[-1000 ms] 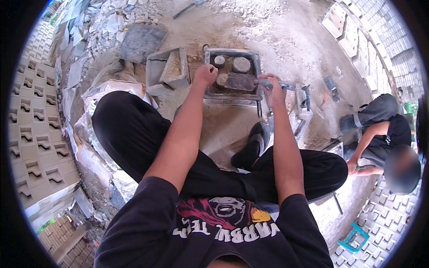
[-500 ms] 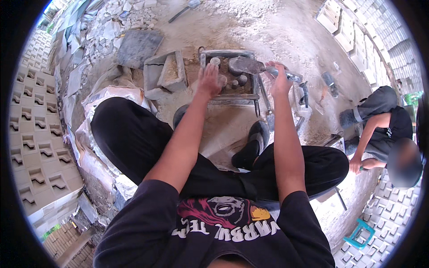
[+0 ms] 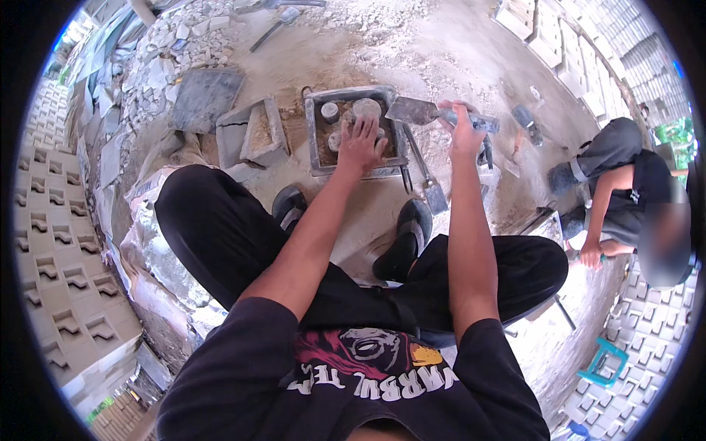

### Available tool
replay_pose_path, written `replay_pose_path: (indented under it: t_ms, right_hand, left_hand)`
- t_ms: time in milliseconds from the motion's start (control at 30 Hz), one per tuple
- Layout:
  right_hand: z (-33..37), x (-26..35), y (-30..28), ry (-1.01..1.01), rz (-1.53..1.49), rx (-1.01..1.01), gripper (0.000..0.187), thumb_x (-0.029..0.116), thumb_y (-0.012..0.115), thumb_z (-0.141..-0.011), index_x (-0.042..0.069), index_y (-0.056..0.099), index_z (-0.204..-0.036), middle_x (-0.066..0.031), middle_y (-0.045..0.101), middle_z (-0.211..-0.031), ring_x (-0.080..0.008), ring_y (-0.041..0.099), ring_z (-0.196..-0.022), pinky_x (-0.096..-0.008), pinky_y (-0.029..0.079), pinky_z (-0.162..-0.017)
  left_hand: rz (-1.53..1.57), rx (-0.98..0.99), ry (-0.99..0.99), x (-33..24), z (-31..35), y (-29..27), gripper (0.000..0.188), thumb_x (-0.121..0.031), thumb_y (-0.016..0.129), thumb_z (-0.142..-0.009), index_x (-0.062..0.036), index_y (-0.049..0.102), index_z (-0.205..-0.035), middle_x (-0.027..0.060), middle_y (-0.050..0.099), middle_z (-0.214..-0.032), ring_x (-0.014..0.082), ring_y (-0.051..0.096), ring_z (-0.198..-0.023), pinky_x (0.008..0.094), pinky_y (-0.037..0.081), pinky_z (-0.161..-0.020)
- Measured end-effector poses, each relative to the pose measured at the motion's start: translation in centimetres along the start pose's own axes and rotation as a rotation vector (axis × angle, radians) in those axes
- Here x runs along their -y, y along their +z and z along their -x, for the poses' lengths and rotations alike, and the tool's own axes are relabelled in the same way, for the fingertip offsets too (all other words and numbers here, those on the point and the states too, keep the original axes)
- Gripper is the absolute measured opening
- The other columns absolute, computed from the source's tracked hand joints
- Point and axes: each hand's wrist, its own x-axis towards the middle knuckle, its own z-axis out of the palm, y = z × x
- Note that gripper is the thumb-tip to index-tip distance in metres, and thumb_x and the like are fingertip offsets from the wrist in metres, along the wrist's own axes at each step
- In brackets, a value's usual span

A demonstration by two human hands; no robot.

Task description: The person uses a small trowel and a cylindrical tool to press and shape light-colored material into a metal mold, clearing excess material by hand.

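Note:
My left hand point(image 3: 358, 148) reaches over a square frame box point(image 3: 315, 147) with its fingers spread, and the fingertips are at a large pale round piece point(image 3: 366, 109). Whether they press on it I cannot tell. A smaller round piece point(image 3: 329, 111) stands near the box's far left corner, and another pale one point(image 3: 334, 140) lies lower down; brown sandy material surrounds them. My right hand point(image 3: 462, 131) is closed around the handle of a trowel point(image 3: 413, 111). Its flat, dusty blade points left, at the box's right rim.
Left of the box sits a grey divided block mould point(image 3: 257, 136), with a dark flat slab point(image 3: 209, 100) beyond it. A flat-ended tool point(image 3: 426, 176) lies right of the box. Another person point(image 3: 618, 184) crouches at right. Rubble point(image 3: 191, 44) covers the far left; patterned blocks are stacked at left.
My left hand has moved right across the box, its fingers now spread at the large round piece. The trowel blade has shifted right, off the box's inside to its rim. The view has turned slightly.

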Motion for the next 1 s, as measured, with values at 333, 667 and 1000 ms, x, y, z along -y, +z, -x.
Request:
replay_pose_path:
  t_ms: [333,667,1000]
  right_hand:
    - [1.0,0.7,2.2,-0.184,0.584,0.405,0.013,0.008,0.069,-0.077,0.001,0.065,-0.087,-0.0076,0.068,-0.078,-0.0121,0.064,-0.071,-0.0266,0.052,-0.065]
    - [0.5,-0.3,3.7,-0.323,0.506,0.225,0.024,0.023,0.076,-0.079,0.0,0.068,-0.085,-0.003,0.065,-0.072,-0.0074,0.058,-0.066,-0.0236,0.047,-0.06]
    - [-0.8,0.2,1.1,-0.2,0.535,-0.068,0.035,0.031,0.075,-0.082,-0.002,0.069,-0.093,-0.0106,0.069,-0.086,-0.0133,0.065,-0.075,-0.0255,0.051,-0.072]
  left_hand:
    - [0.002,-0.123,0.24,-0.5,1.9,1.5,0.052,-0.036,0.037,-0.096,-0.0031,0.043,-0.136,0.0146,0.026,-0.152,0.0275,0.019,-0.143,0.0486,0.012,-0.116]
    - [0.38,-0.216,0.106,1.0,-0.7,-1.7,0.043,-0.03,0.054,-0.088,0.0011,0.056,-0.117,0.0212,0.046,-0.135,0.0332,0.039,-0.13,0.0463,0.024,-0.112]
    - [-0.032,-0.17,-0.222,2.3,-1.7,1.4,0.073,-0.047,0.042,-0.093,0.0043,0.027,-0.143,0.0201,0.032,-0.148,0.0304,0.025,-0.141,0.0494,0.01,-0.115]
